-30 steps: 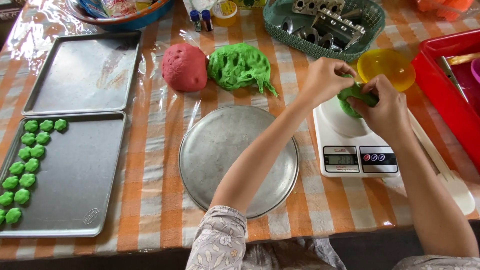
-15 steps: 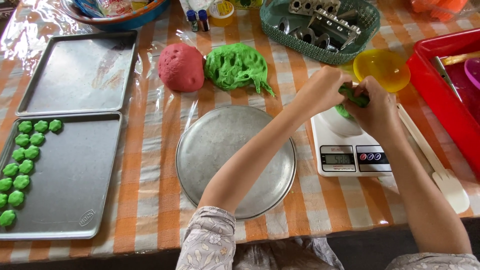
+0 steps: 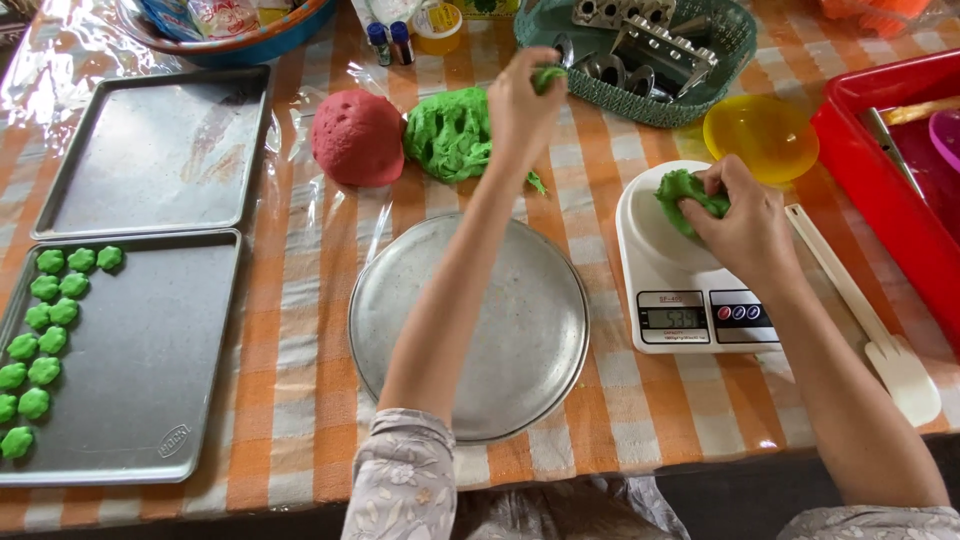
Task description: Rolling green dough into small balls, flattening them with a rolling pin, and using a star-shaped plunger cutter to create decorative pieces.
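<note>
A right hand (image 3: 745,225) presses soft green dough (image 3: 685,195) onto a white kitchen scale (image 3: 690,290), fingers closed around it, while the left hand (image 3: 520,100) pinches a small, pliable-looking bit (image 3: 547,77) beside the larger green mound (image 3: 450,135)

Green dough lump (image 3: 682,192) on white scale (image 3: 672,262); bigger green mound (image 3: 450,132) beside red ball (image 3: 357,137).
</note>
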